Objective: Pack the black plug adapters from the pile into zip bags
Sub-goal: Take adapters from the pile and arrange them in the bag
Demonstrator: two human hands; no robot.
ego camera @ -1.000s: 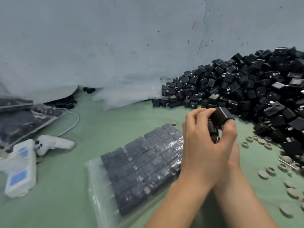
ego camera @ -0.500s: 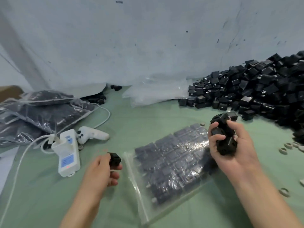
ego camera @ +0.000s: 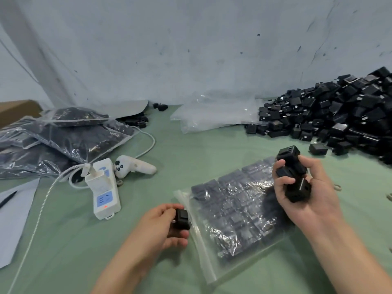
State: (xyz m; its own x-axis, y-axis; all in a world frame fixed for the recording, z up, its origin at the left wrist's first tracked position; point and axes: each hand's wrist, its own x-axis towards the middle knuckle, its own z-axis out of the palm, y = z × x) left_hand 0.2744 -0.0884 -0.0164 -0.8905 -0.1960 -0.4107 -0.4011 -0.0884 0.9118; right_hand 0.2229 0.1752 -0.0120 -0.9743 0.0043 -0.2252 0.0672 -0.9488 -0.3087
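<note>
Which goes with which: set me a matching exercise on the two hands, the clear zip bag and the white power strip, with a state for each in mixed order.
Things:
1. left hand
2. right hand
3. zip bag
4. power strip

States:
A. grips a stack of adapters
B. white, red light lit
C. pinches a single adapter at the zip edge
D. lies flat, rows of adapters inside

Pairs: 1-C, 2-A, 3-D, 4-B.
</note>
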